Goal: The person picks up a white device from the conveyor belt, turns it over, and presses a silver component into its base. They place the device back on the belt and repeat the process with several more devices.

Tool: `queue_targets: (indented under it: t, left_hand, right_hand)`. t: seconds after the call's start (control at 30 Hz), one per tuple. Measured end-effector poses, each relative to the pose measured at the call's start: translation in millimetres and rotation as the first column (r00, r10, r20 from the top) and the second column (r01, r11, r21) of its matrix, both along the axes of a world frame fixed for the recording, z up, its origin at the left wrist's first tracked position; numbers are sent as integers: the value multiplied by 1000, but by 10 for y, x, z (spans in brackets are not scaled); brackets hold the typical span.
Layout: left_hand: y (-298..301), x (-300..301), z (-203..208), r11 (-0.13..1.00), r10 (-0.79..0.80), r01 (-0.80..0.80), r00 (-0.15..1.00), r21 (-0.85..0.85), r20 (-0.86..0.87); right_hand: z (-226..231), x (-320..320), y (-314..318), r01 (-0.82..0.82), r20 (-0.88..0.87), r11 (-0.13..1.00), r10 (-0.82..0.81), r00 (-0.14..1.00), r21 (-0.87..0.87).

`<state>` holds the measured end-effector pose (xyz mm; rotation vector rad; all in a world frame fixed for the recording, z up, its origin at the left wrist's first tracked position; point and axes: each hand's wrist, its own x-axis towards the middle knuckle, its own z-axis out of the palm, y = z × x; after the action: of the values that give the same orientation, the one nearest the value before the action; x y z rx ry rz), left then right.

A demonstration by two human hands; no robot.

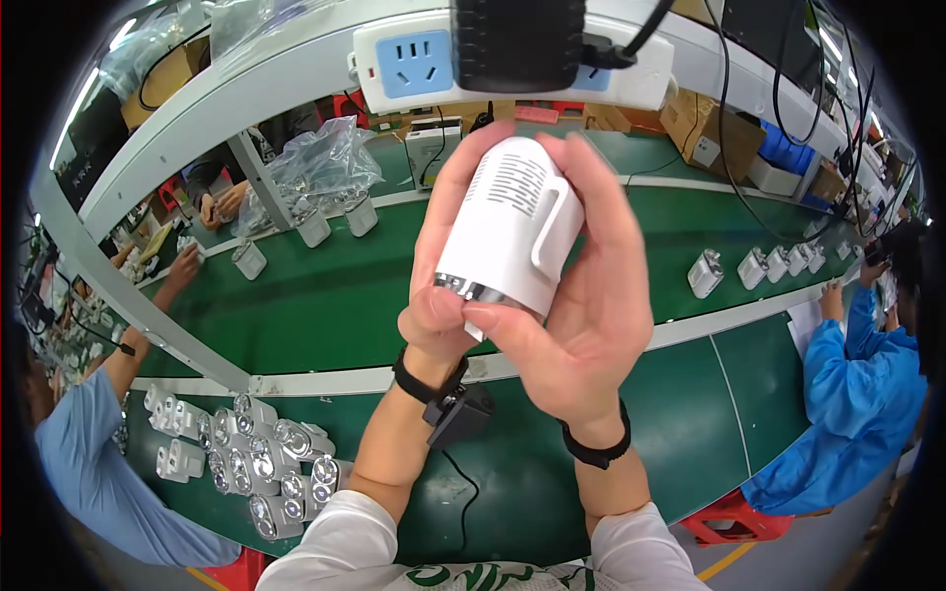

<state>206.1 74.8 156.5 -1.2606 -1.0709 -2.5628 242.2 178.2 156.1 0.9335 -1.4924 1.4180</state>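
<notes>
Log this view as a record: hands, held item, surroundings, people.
Left hand: holds left side of white housing
Right hand: wraps its right side
Housing details: tilted; vent slots, side handle, shiny rim
Bench: clustered shiny-ended units, lower left
Green strip: white units both sides
Overhead: power strip, black adapter
Nearest people: left person, right person, both in blue

Large green lettering [483,576] was borne across the chest of a white shirt [345,537] at the lower middle of the frame, partly cut off by the edge. A pale label [708,151] was seen on a cardboard carton [693,116] at the upper right; its print was too small to be read.
</notes>
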Motion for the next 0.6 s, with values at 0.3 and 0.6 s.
queue_targets:
  t: [0.3,0.6]
  left_hand:
    - [-101,-37,-74,993,95,-98,994,-63,-56]
    - [152,106,-126,899,420,-435,831,45,-364]
  right_hand:
    - [-30,66,-34,-48,194,994,67,979,-102]
    - [116,678,387,-388,527,694,717,457,-607]
